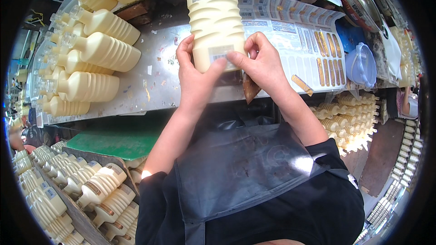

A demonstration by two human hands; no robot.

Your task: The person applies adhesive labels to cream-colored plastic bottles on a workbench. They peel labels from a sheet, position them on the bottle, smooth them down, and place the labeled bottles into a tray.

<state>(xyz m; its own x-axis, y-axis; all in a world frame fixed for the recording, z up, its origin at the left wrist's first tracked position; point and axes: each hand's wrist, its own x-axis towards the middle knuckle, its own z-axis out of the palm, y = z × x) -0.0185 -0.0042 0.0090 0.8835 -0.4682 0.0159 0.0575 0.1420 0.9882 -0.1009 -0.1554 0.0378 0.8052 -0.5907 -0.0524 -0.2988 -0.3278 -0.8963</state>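
Observation:
A cream plastic bottle point(216, 22) with wavy ribs lies with its neck pointing away from me and its base toward me. My left hand point(196, 75) grips its lower left side, the thumb on the clear label point(220, 54) near the base. From the right, my right hand point(265, 63) holds the same bottle, its thumb pressing the label's edge and its fingers curled at the side. A dark patterned strip runs across the bottle's shoulder. Under the right hand, a brown pointed piece point(250, 90) sticks out at the table edge; I cannot tell what it is.
Cream bottles point(109, 52) are stacked on the metal table point(154, 59) at left. Label sheets point(290, 31), some with gold strips, lie at right beside a pale blue basket point(361, 66). A crate of labelled bottles point(102, 183) stands lower left, near a green board point(120, 136).

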